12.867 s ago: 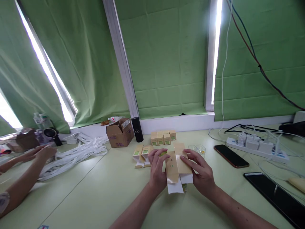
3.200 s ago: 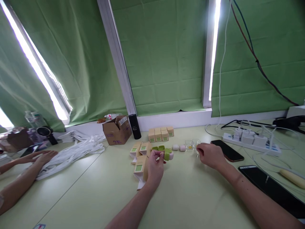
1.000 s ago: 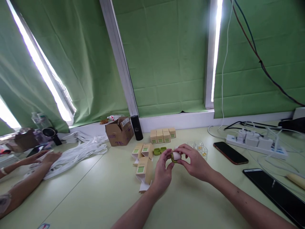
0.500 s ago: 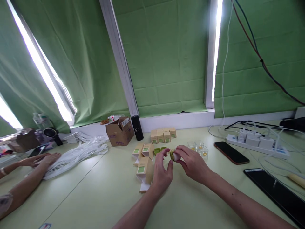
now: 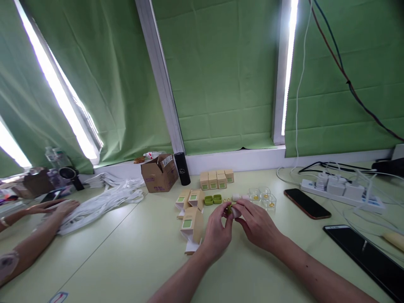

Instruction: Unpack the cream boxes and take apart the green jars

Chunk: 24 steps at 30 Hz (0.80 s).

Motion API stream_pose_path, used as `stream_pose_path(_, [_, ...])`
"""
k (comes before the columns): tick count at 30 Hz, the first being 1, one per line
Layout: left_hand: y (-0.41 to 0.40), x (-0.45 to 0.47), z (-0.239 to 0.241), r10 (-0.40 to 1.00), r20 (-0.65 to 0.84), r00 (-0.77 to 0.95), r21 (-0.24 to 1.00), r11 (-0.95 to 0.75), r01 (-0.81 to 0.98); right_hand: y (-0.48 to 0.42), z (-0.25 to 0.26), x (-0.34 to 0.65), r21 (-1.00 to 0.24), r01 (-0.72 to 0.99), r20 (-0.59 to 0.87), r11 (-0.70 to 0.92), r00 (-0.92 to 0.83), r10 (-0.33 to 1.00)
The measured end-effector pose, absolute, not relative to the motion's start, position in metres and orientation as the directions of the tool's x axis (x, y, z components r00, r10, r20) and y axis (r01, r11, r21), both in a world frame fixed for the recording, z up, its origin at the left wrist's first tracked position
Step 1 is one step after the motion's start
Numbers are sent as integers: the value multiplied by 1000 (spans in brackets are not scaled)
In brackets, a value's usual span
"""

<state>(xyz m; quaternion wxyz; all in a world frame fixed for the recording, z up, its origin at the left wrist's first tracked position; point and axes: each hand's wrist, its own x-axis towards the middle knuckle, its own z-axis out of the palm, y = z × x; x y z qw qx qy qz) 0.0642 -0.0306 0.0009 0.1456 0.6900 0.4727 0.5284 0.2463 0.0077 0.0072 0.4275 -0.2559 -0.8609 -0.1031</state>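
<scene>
Both hands meet above the table, in the middle of the head view. My left hand (image 5: 218, 229) pinches the green end of a small green-and-white piece (image 5: 235, 212), its thumb and fingers closed. My right hand (image 5: 258, 222) grips the white end from the other side. Fingers cover much of the piece, so its exact kind is unclear. Just beyond are two small green square cups (image 5: 213, 200), pale pink-white cylinders (image 5: 240, 197) and clear containers (image 5: 265, 194) with gold-coloured centres. Opened kraft boxes (image 5: 192, 223) with green windows lie left of my left hand.
Closed kraft boxes (image 5: 216, 179) line up at the back beside a black cylinder (image 5: 182, 168) and a brown carton (image 5: 159, 173). At right are a phone (image 5: 306, 203), a tablet (image 5: 362, 256) and a power strip (image 5: 341, 194). Another person's hands (image 5: 59, 209) rest on white straps (image 5: 101, 206) at left.
My left hand has closed onto the green end of the piece, where its fingers were spread before. Both hands came slightly lower and nearer, uncovering the green cups and pale cylinders.
</scene>
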Motion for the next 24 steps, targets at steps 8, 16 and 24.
stream_pose_path(8, [-31, 64, 1, 803, 596, 15, 684, -517, 514, 6, 10, 248, -31, 531, 777, 847, -520, 354])
stream_pose_path(16, [-33, 65, 3, 793, 608, 45, 640, -523, 563, 6, 8, 246, -55, 527, 768, 848, -520, 374])
stream_pose_path(24, [-32, 72, 13, 816, 578, 6, 632, -452, 630, 8, 5, 243, -115, 469, 751, 876, -536, 386])
